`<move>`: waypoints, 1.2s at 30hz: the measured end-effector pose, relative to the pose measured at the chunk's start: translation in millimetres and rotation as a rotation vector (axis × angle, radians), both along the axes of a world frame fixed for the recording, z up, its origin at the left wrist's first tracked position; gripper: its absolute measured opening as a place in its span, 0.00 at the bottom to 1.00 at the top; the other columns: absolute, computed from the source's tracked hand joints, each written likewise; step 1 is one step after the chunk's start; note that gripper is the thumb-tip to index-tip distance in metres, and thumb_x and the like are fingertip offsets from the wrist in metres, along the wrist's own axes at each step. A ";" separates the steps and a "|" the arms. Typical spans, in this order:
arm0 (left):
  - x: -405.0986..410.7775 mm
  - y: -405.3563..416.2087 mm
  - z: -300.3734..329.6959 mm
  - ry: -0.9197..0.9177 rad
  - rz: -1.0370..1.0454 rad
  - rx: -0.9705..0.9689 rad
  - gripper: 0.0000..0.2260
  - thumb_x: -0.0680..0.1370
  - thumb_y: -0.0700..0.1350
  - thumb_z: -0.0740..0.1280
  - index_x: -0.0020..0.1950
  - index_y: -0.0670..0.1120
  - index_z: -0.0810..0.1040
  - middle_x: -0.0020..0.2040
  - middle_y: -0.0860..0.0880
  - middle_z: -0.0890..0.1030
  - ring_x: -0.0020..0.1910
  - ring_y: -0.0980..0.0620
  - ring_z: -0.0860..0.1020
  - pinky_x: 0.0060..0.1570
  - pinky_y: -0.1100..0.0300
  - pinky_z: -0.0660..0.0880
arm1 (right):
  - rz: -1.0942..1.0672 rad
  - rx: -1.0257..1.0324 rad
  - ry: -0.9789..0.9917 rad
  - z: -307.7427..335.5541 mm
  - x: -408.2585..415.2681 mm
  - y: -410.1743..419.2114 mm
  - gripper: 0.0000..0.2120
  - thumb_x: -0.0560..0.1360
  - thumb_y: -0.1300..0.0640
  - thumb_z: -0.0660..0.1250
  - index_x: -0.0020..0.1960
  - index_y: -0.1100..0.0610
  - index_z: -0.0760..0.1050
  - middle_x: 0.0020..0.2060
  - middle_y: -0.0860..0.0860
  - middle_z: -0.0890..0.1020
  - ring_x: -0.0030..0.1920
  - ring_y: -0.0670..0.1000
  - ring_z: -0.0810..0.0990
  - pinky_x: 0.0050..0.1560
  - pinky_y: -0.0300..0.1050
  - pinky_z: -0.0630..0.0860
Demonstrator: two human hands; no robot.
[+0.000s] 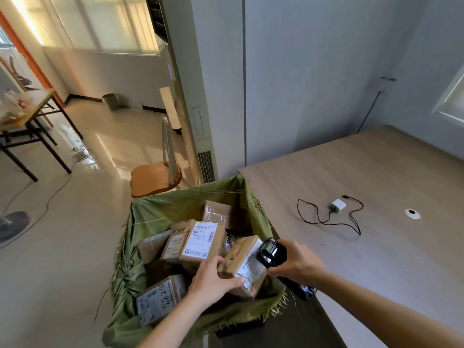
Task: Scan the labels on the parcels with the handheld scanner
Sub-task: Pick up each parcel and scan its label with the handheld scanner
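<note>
A green woven sack (160, 214) stands open beside the table, with several cardboard parcels inside. My left hand (213, 278) grips a small brown parcel (244, 262) with a white label, held tilted over the sack's right side. My right hand (297, 261) holds the black handheld scanner (270, 253), its head right against the parcel's label. A larger parcel (203, 243) with a white label faces up in the middle of the sack. Another parcel (157, 301) marked 5288 lies at the front left.
A wooden table (376, 177) stretches to the right, bearing a white charger (337, 205) with a black cable. A wooden chair (157, 178) stands behind the sack. A fan base (12, 223) and floor cables lie to the left.
</note>
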State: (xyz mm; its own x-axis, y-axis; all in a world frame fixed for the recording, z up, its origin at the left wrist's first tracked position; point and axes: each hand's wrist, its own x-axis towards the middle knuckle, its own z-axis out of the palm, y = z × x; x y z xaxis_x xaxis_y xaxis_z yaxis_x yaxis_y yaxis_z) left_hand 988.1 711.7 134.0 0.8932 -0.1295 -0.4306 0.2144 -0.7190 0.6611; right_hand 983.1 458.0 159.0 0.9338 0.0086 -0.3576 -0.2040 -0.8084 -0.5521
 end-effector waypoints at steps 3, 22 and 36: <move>-8.9 9.1 2.4 -0.034 0.002 0.005 0.44 0.59 0.73 0.72 0.70 0.57 0.69 0.67 0.55 0.69 0.65 0.51 0.72 0.65 0.48 0.72 | -0.013 -0.030 -0.011 6.4 -15.1 -0.6 0.34 0.58 0.32 0.74 0.60 0.43 0.76 0.47 0.44 0.82 0.49 0.44 0.81 0.51 0.47 0.83; -56.0 25.7 66.2 -0.376 -0.195 -0.039 0.29 0.73 0.68 0.68 0.72 0.65 0.70 0.80 0.58 0.61 0.79 0.53 0.56 0.77 0.45 0.58 | -0.165 -0.145 -0.211 82.4 -119.2 -9.9 0.37 0.59 0.34 0.75 0.67 0.44 0.76 0.51 0.46 0.83 0.51 0.50 0.81 0.52 0.49 0.82; -168.6 -130.9 160.9 -0.445 -0.489 -0.115 0.36 0.71 0.69 0.69 0.77 0.62 0.65 0.77 0.57 0.68 0.75 0.53 0.67 0.70 0.55 0.66 | -0.474 -0.216 -0.308 171.5 -324.7 -118.8 0.35 0.57 0.36 0.73 0.62 0.43 0.78 0.47 0.43 0.83 0.47 0.49 0.82 0.46 0.47 0.82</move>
State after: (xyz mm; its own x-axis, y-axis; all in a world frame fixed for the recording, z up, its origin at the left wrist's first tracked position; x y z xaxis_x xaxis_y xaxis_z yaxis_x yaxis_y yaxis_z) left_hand 819.5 580.8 294.9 0.8091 -0.5876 0.0063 -0.4292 -0.5836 0.6894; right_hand 658.4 339.2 330.5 0.8789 -0.4767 -0.0176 -0.4265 -0.7688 -0.4765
